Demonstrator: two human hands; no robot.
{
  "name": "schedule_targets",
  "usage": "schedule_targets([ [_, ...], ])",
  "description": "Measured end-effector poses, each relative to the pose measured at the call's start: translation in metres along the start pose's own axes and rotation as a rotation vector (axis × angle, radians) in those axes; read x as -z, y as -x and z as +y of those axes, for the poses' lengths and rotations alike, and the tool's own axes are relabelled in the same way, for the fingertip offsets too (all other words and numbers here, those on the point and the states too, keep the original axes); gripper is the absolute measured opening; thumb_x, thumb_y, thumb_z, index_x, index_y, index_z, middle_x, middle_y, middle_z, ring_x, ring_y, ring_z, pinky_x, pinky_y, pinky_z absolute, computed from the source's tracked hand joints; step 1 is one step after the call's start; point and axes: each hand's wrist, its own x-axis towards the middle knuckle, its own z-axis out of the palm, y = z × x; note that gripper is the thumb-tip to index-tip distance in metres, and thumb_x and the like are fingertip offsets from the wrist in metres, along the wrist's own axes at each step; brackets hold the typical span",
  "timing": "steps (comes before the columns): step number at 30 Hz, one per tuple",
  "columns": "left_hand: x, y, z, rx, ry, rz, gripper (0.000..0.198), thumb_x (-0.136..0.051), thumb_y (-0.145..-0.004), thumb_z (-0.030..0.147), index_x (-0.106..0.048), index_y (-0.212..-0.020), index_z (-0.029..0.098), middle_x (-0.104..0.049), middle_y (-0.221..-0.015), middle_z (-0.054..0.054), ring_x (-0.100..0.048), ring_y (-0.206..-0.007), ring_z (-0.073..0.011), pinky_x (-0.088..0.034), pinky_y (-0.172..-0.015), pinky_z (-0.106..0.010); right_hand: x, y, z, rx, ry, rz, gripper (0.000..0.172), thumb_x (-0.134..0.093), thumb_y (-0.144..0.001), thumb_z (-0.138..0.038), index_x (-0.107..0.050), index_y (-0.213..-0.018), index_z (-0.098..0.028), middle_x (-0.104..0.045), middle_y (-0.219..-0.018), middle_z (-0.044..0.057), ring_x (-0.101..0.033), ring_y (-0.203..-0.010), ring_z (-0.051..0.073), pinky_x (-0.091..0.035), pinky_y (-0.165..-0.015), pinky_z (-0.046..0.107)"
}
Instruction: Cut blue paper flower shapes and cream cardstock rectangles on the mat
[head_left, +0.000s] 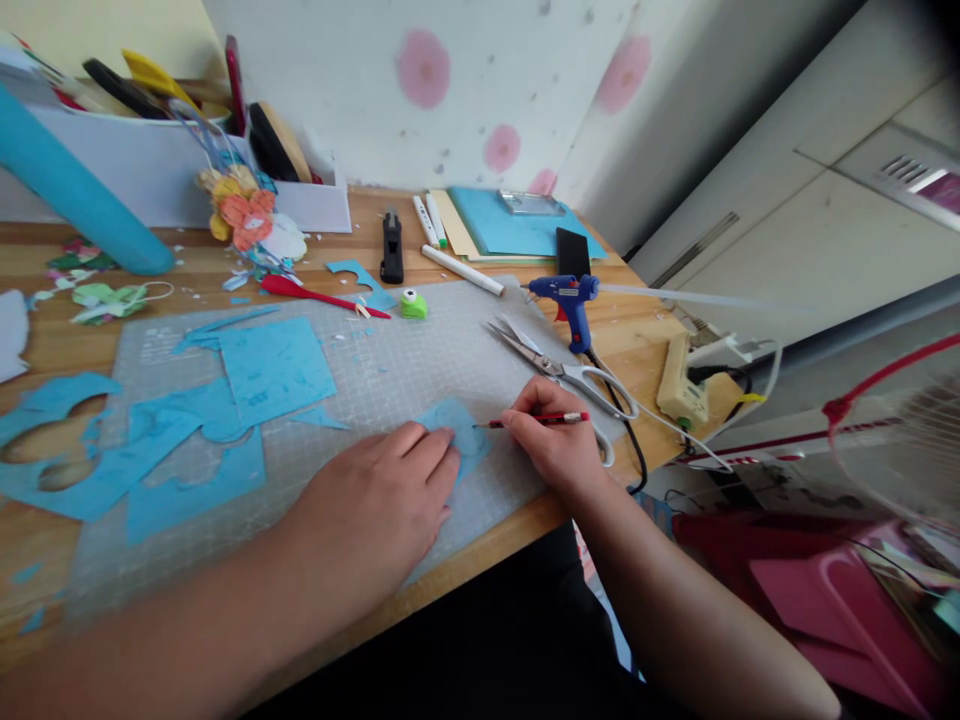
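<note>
A small piece of light blue paper lies near the front edge of the cutting mat. My left hand rests on its left part, fingers laid flat and close together, pressing it against the mat. In my right hand is a red and black pencil, pinched between thumb and fingers. Its tip is at the right part of the paper; whether it touches cannot be made out. Just beyond my right hand lies a pair of scissors with pale grey handles. Part of the paper is hidden under my left fingers.
Blue paper offcuts cover the left of the grey cutting mat. A blue glue gun with a cord stands at right, near a power strip. Behind are a green punch, black tape dispenser and white markers.
</note>
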Motion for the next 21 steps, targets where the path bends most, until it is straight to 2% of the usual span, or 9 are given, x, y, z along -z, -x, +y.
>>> schedule_targets([
  [15, 0.0, -0.001, -0.003, -0.041, -0.003, 0.012, 0.027, -0.057, -0.086, 0.018, -0.067, -0.11, 0.012, -0.068, -0.115, -0.014, -0.061, -0.098, -0.0312, -0.054, -0.078, -0.046, 0.01, 0.017, 0.002, 0.05, 0.083, 0.028, 0.017, -0.057, -0.071, -0.024, -0.049, -0.056, -0.022, -0.049, -0.05, -0.004, -0.042, -0.047, 0.011, -0.032, -0.045, 0.025],
  [21, 0.002, -0.003, -0.007, -0.022, 0.074, 0.013, 0.025, -0.049, -0.088, 0.015, -0.065, -0.108, 0.013, -0.068, -0.111, -0.013, -0.061, -0.096, -0.0308, -0.053, -0.077, -0.047, 0.008, 0.024, -0.001, 0.114, 0.104, 0.046, 0.018, -0.057, -0.071, -0.023, -0.048, -0.055, -0.021, -0.047, -0.051, -0.004, -0.041, -0.047, 0.011, -0.032, -0.046, 0.024],
])
